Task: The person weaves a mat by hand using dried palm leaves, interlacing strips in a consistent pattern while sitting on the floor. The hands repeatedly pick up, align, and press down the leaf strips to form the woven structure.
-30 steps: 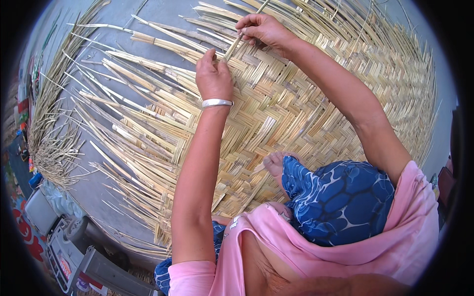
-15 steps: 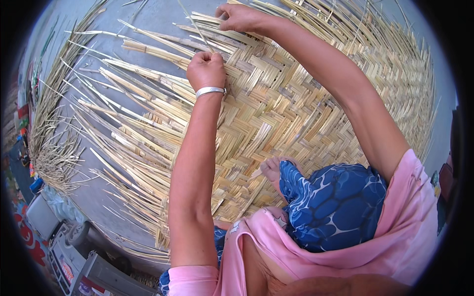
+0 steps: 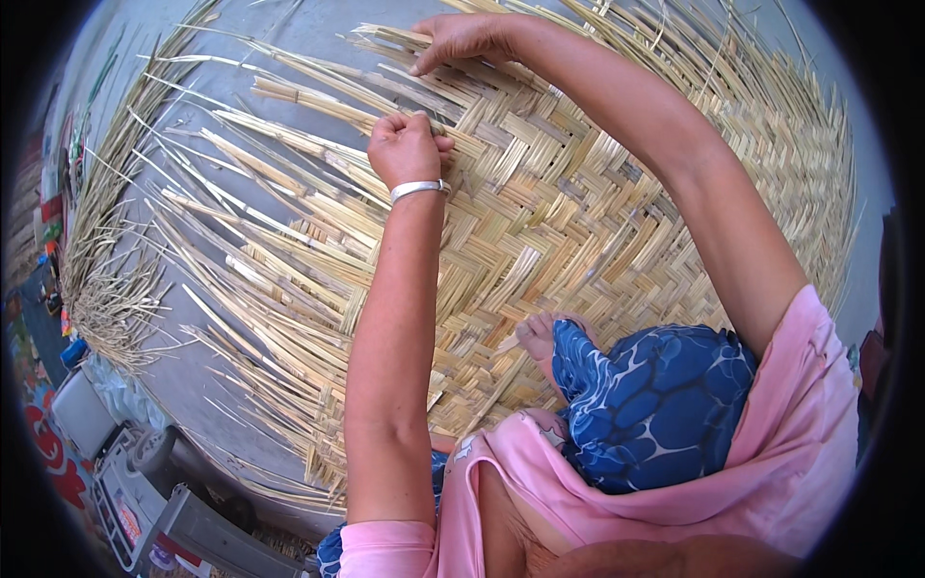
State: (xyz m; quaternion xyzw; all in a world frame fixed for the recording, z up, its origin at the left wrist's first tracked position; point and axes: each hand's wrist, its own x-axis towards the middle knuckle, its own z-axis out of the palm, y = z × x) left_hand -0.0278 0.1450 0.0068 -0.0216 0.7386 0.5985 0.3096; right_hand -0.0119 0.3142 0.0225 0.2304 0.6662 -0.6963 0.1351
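A large mat of flat pale reed strips (image 3: 540, 231) in a slanting weave lies on the floor, with long loose strip ends (image 3: 260, 183) fanning out to the left. My left hand (image 3: 409, 149), a silver bangle at its wrist, is closed at the edge of the weave; the reed strip in its fingers is mostly hidden. Farther off, my right hand (image 3: 461, 40) rests over the loose strips at the mat's far edge. Its thumb and forefinger stand apart, with strip ends (image 3: 385, 40) showing between them; its other fingers are hidden.
My bare foot (image 3: 540, 337) stands on the mat beside my bent knee in blue patterned cloth (image 3: 655, 405). A bundle of thin stalks (image 3: 106, 164) lies on the grey floor (image 3: 289, 24) at the left. Lower left is a grey wheeled vehicle (image 3: 145, 491), perhaps a toy.
The thin strip that stood up from my left hand no longer stands there. My right hand has come down onto the strips, its thumb and forefinger spreading. The view has shifted slightly.
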